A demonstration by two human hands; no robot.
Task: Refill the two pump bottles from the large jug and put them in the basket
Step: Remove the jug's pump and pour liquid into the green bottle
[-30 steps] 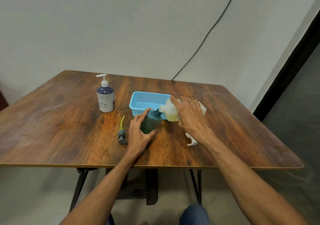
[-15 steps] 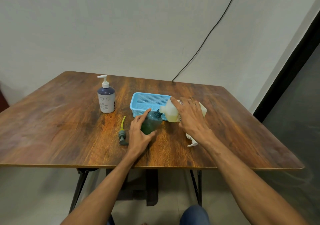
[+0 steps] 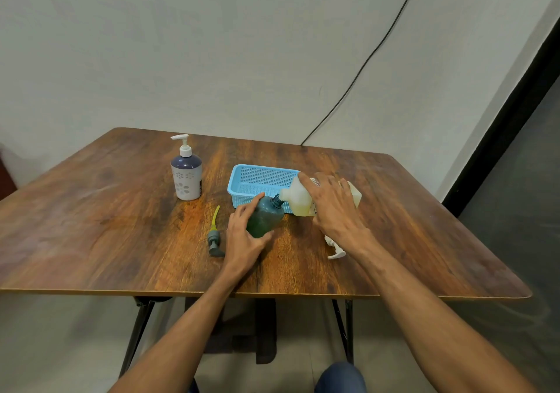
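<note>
**Jug tipped to green bottle's open neck**

The right hand grips the large jug, held nearly level, its long axis running left to right and its mouth pointing left at the open neck of the green bottle. The left hand wraps that bottle, which leans neck-up to the right, just in front of the blue basket on the wooden table. A second pump bottle stands upright further left.

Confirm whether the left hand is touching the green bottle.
Touching. The head view shows the left hand wrapped round the green bottle, with fingers and thumb curled against its body.
</note>
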